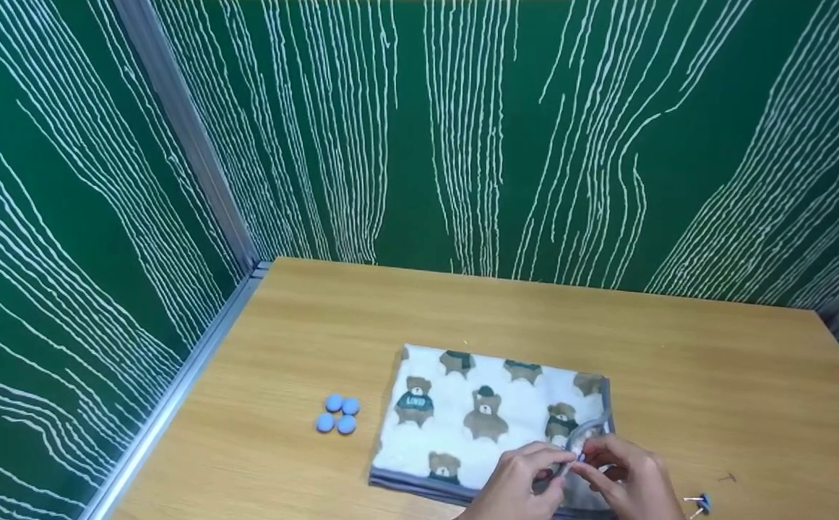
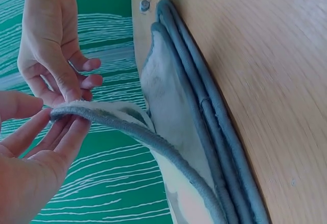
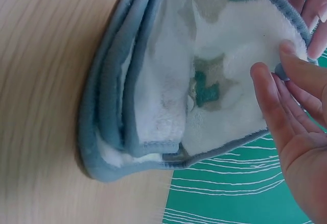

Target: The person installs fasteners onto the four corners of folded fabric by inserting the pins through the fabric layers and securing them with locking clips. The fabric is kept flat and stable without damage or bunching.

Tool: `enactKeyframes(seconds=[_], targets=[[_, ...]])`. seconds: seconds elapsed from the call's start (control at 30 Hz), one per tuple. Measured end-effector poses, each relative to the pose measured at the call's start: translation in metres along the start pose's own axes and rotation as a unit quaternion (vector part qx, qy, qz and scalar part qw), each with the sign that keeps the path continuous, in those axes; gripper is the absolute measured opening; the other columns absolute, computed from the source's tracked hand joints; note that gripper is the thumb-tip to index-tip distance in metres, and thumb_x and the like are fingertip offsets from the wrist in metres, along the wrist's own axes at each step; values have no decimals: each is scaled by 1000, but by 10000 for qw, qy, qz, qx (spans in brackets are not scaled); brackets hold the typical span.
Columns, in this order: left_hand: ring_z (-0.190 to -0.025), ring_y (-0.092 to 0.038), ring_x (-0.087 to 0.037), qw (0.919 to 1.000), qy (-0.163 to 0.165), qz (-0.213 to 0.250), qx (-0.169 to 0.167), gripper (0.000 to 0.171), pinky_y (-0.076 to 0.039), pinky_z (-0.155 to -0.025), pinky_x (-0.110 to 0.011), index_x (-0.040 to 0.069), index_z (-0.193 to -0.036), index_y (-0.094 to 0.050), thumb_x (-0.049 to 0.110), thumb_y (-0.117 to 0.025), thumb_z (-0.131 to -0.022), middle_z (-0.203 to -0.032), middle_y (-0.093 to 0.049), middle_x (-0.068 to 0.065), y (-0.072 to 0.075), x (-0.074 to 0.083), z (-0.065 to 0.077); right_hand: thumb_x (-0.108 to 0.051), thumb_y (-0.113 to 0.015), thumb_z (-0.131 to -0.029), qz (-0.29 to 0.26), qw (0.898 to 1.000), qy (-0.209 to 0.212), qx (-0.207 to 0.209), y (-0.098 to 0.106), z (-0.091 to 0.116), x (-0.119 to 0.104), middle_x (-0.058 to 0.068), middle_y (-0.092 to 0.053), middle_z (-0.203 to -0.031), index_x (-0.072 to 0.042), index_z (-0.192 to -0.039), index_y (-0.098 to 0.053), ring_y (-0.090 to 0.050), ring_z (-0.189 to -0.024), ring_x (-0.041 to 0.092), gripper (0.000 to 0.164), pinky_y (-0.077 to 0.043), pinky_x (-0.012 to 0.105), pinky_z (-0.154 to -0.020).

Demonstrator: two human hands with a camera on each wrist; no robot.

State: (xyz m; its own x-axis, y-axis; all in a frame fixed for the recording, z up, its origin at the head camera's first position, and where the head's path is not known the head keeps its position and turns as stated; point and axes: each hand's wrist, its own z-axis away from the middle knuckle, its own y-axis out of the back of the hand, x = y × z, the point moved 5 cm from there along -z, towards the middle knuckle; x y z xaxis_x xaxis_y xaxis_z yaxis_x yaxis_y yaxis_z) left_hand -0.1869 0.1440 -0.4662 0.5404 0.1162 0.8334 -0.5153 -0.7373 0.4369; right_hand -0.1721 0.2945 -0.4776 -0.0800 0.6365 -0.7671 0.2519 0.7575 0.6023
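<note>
A folded white blanket [image 1: 455,426] with brown bears and grey trim lies on the table. My left hand [image 1: 517,477] pinches a raised corner of it by the grey trim [image 2: 138,129], as the left wrist view shows. On the opposite side of that corner, my right hand [image 1: 632,473] pinches a small blue round piece [image 3: 281,72] between thumb and fingers, right at the blanket's edge. The fingertips of both hands nearly meet there. The piece's far side is hidden by the fingers.
Several blue round caps [image 1: 335,414] sit in a cluster left of the blanket. Blue-headed pins [image 1: 703,501] and a thin dark pin [image 1: 730,477] lie to its right. Green walls with white lines stand behind and left of the wooden table [image 1: 535,310].
</note>
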Motion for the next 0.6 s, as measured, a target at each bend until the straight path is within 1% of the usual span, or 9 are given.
enactKeyframes(seconds=[0.17, 0.27, 0.43, 0.5, 0.6], targets=[[-98, -52, -1, 10000, -33, 93, -12, 28, -43, -72, -10, 7, -114, -57, 10, -48, -89, -110, -57, 2, 0, 0, 2, 0, -74, -64, -157, 9998, 60, 93, -1, 1, -1, -10, -58, -67, -20, -75, -63, -58, -59, 5, 26, -50, 20, -53], [-100, -51, -1, 9999, -71, -60, -96, 27, -42, -73, -9, 7, -115, -57, 12, -48, -89, -112, -56, 2, -1, 0, 3, 3, -73, -65, -152, 9998, -51, 117, -3, 1, 0, -9, -59, -68, -19, -76, -63, -58, -61, 5, 26, -50, 20, -53], [-100, -50, -1, 9982, -328, -492, -86, 28, -42, -73, -9, 7, -114, -57, 9, -50, -87, -112, -56, 0, -1, 1, 4, 3, -72, -66, -229, 9994, -204, 157, -6, 3, 0, -6, -60, -69, -14, -77, -63, -59, -61, 6, 22, -49, 19, -51], [-99, -51, -1, 9978, -387, -532, -76, 28, -42, -73, -8, 6, -114, -57, 8, -51, -86, -111, -56, -1, 0, 1, 5, 4, -72, -66, -280, 9992, -201, 195, -7, 4, -1, -6, -60, -69, -13, -77, -64, -59, -61, 6, 22, -49, 19, -51], [-100, -51, -1, 9983, -350, -458, -113, 29, -42, -73, -8, 7, -115, -56, 8, -50, -87, -112, -56, -1, 1, 2, 5, 5, -71, -66, -316, 9992, -76, 252, -7, 4, -2, -5, -60, -70, -11, -78, -64, -58, -61, 6, 21, -49, 19, -51]])
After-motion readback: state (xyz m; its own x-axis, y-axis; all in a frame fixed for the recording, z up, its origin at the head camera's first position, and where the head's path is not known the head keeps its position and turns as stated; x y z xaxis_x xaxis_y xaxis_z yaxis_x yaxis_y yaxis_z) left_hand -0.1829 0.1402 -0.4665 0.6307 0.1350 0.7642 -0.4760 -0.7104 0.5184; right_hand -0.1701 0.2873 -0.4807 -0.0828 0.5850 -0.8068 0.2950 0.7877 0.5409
